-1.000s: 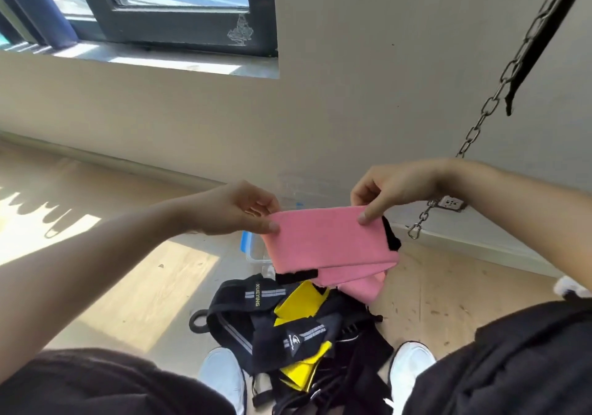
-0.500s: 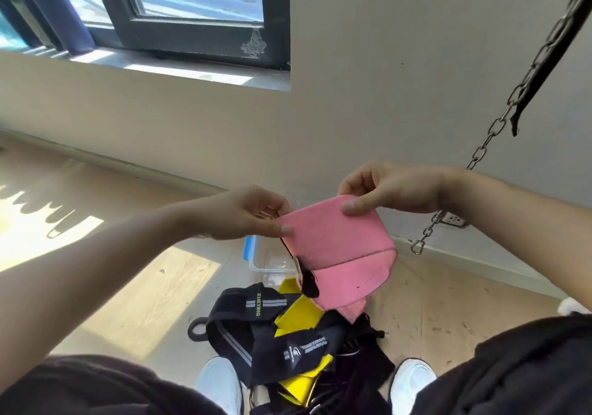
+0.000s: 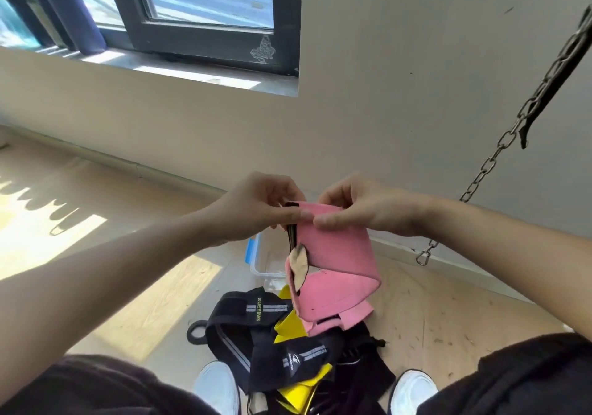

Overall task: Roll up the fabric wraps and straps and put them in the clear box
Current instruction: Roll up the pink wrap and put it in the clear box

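Both my hands hold a pink fabric wrap up in front of me. My left hand pinches its top left corner, and my right hand pinches the top edge right beside it. The wrap hangs down folded, with a black edge and a pale patch showing on its left side. Below it, on the floor between my feet, lies a pile of black straps and yellow bands. The clear box with a blue clip stands on the floor behind the pile, mostly hidden by the wrap.
A metal chain with a hook hangs at the right beside a black strap. My white shoes flank the pile. A black ring lies left of the straps. A wall with a window rises close ahead; wooden floor spreads to the left.
My hands have come together at the top of the pink wrap, which was first held spread wide. The wrap now hangs folded and narrower.
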A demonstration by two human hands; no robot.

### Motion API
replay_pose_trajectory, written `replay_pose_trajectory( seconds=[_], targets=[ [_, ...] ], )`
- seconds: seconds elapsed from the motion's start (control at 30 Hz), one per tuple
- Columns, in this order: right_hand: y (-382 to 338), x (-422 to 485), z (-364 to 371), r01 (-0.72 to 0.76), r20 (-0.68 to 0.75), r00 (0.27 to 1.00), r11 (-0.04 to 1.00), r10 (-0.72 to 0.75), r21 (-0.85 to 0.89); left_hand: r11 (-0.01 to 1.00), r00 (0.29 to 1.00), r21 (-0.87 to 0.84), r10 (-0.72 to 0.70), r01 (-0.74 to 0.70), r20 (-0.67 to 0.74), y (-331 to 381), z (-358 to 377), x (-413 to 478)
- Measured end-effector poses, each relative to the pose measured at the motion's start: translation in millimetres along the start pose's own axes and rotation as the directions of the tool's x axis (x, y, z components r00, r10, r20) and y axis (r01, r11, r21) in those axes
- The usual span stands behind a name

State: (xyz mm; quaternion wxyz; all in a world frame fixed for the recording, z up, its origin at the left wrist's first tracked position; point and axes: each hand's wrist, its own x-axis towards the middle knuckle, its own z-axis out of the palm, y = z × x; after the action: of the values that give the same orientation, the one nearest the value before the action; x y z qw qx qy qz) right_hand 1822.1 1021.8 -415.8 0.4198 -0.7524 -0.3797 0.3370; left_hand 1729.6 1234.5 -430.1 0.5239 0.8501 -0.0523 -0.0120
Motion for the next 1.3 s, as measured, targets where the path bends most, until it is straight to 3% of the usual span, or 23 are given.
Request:
replay_pose_trajectory(
  seconds=[0.13, 0.2, 0.43, 0.63, 0.8, 0.9, 1.0, 1.07, 1.13, 1.17, 1.3],
  targets=[
    [3, -1, -7, 0.034, -0.139, 0.990, 0.998, -0.026, 0.051, 0.990, 0.975, 0.026, -0.134, 0.141, -0.175, -1, 3, -2],
    [7, 0, -9, 0.045, -0.174, 0.984, 0.997, -0.034, 0.058, 0.981, 0.970, 0.083, -0.158, 0.176, -0.188, 0, 6, -3],
    [15, 1, -11, 0.059, -0.232, 0.972, 0.997, -0.044, 0.057, 0.940, 0.993, 0.321, -0.112, 0.117, -0.035, -3, 17, 2],
    [24, -4, -21, -0.024, -0.170, 0.985, 0.998, 0.014, -0.056, 0.841, 0.959, 0.510, -0.266, 0.180, 0.100, -21, -4, 3],
    [21, -6, -26, -0.027, -0.079, 0.997, 0.999, 0.024, -0.033, 0.750, 0.924, 0.641, -0.343, 0.161, 0.168, -23, -13, -3],
    [16, -6, -32, 0.029, -0.106, 0.994, 0.997, -0.021, 0.075, 0.840, 0.933, 0.512, -0.310, 0.179, 0.184, -23, -10, -5],
    [12, -8, -27, 0.056, -0.057, 0.997, 0.996, -0.052, 0.074, 0.879, 0.958, 0.417, -0.280, 0.231, 0.059, -19, -8, -5],
    [10, -8, -23, 0.051, -0.029, 0.998, 0.997, -0.050, 0.058, 0.958, 0.972, 0.175, -0.233, 0.226, 0.025, -11, -7, -3],
    [10, -7, -20, 0.034, -0.023, 0.999, 0.998, -0.033, 0.044, 0.973, 0.978, -0.104, -0.200, 0.205, 0.061, -4, -8, -2],
    [11, -6, -19, 0.023, -0.020, 1.000, 0.999, -0.023, 0.030, 0.971, 0.982, -0.155, -0.174, 0.184, 0.075, -1, -8, -3],
    [14, -4, -14, -0.008, -0.015, 1.000, 1.000, 0.008, -0.025, 0.991, 0.992, -0.068, -0.107, 0.112, 0.068, 5, -5, -3]
  ],
)
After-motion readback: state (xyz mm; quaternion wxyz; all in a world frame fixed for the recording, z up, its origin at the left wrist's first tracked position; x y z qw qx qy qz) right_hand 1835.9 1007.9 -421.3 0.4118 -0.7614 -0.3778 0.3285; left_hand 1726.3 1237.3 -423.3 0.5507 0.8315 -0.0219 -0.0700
